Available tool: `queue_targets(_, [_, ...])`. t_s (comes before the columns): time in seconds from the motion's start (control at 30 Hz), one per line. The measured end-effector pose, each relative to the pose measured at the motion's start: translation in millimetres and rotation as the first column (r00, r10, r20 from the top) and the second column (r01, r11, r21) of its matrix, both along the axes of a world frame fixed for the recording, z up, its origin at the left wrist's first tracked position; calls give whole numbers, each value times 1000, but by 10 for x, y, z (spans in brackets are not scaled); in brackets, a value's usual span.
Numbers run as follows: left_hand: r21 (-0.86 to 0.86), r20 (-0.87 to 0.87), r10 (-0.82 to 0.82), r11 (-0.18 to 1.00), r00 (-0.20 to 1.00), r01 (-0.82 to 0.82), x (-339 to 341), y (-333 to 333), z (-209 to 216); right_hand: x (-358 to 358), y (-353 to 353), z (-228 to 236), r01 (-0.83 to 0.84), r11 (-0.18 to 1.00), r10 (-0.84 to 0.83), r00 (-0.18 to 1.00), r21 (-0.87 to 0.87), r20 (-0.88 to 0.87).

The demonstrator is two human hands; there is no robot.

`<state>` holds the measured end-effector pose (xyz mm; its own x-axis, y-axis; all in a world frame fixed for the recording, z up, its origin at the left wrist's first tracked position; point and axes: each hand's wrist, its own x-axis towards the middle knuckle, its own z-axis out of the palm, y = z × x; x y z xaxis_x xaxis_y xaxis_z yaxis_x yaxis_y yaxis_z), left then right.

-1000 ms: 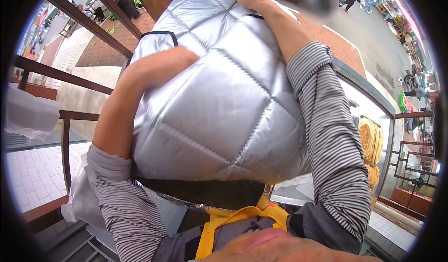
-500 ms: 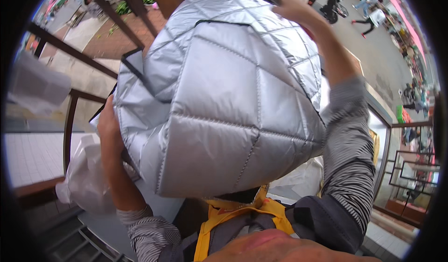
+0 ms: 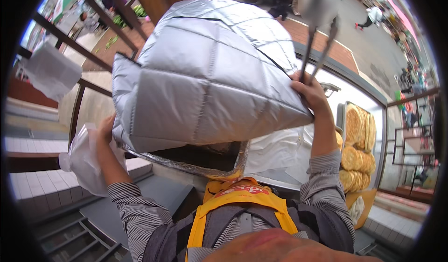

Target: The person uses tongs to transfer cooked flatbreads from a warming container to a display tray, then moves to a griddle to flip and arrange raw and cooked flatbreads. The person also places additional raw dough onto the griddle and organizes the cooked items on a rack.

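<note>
I have both hands at the sides of a silver quilted cover (image 3: 175, 94), which is the item being handled. The cover bulges upward and lies tilted over a foil-lined pan (image 3: 242, 158), directly in front of the yellow apron (image 3: 245, 190).

Right hand (image 3: 310, 92): closed around a pair of tongs (image 3: 319, 59), tips pointing up and away, while touching the right edge of the cover. Left hand (image 3: 107, 127): at the left edge of the cover, fingers partly hidden behind it; I cannot tell whether they grip the fabric or only rest against it. A translucent plastic bag (image 3: 88, 161) hangs just beside the left forearm.

Status: I judge the handling of the cover to be partway through. Done: the near part of the pan is exposed, showing a dark interior. Remaining: the cover is not yet laid flat or set aside, and its far part hides what is beneath. The tongs touch no food. The stacked flatbreads (image 3: 360, 126) to the right stand apart from both hands.
</note>
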<state>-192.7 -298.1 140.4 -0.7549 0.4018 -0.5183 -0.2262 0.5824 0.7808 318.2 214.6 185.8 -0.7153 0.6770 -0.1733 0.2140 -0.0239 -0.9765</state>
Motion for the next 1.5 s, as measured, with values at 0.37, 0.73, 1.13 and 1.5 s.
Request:
queue_targets(0.37, [-124, -775, 175, 900, 607, -418, -285, -566, 24, 1516, -960, -877, 192, 977, -214, 857, -95, -468])
queue_targets(0.73, [-72, -723, 103, 972, 683, -222, -480, -146, -579, 1395, -1135, -383, 420, 906, -420, 875, -55, -241])
queue_targets(1.13, [-229, -384, 221, 918, 897, -324, -549, -468, -74, 1925, -1337, -908, 570, 817, -576, 811, 84, 107])
queue_targets(1.5, [546, -578, -641, 156, 505, 823, 4236, 1275, 630, 4423, -2197, -830, 482, 680, -704, 219, 552, 676])
